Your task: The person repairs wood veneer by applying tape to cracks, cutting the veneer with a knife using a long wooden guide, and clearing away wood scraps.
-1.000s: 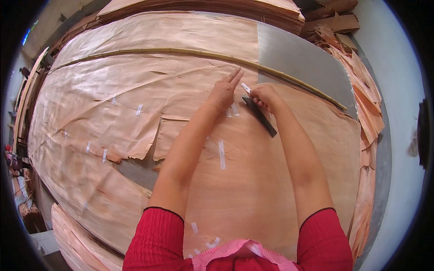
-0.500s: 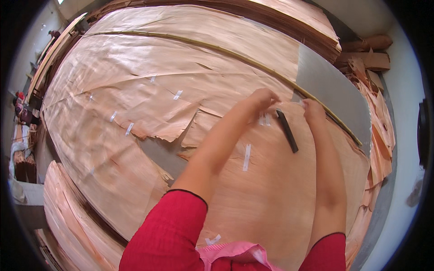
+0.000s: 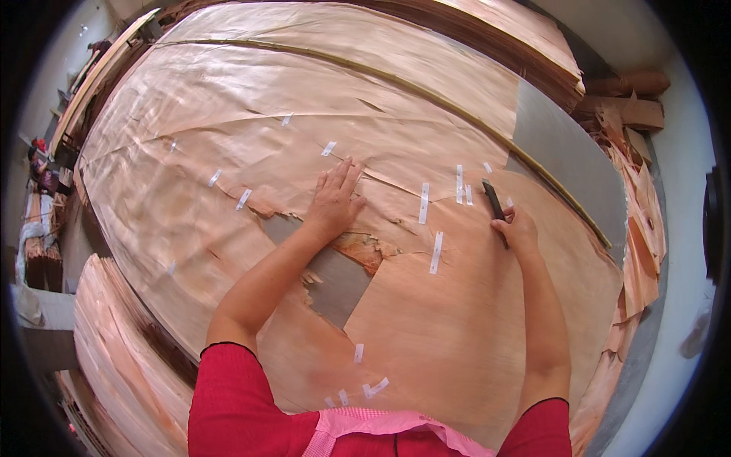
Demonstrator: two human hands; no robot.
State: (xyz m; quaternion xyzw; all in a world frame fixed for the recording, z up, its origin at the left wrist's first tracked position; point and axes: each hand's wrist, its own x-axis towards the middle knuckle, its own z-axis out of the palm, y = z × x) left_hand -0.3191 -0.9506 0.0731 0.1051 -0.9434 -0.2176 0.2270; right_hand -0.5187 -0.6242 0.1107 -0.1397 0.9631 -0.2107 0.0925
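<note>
A large, thin tan wood veneer sheet (image 3: 426, 305) lies before me, with torn edges and a gap showing a grey surface (image 3: 346, 286). My left hand (image 3: 333, 202) presses flat on the veneer above that gap, fingers stretched and holding nothing. To the right, my right hand (image 3: 518, 228) grips a slim black knife (image 3: 493, 202) between thumb and fingers; its paler tip points away from me. White tape strips (image 3: 424, 203) cross the seams between my hands, and another tape strip (image 3: 436, 253) sits nearer me. A small white bit shows by my right fingertips.
A long thin pole (image 3: 396, 80) lies across the far part of the veneer. Stacked veneer (image 3: 525, 46) stands beyond, with another stack (image 3: 129, 343) at the near left. Ragged sheets (image 3: 640, 228) hang along the right edge. A person (image 3: 47, 171) is far left.
My left hand has moved left and come down flat on the veneer. My right hand has come nearer and taken hold of the black knife, which was lying on the sheet.
</note>
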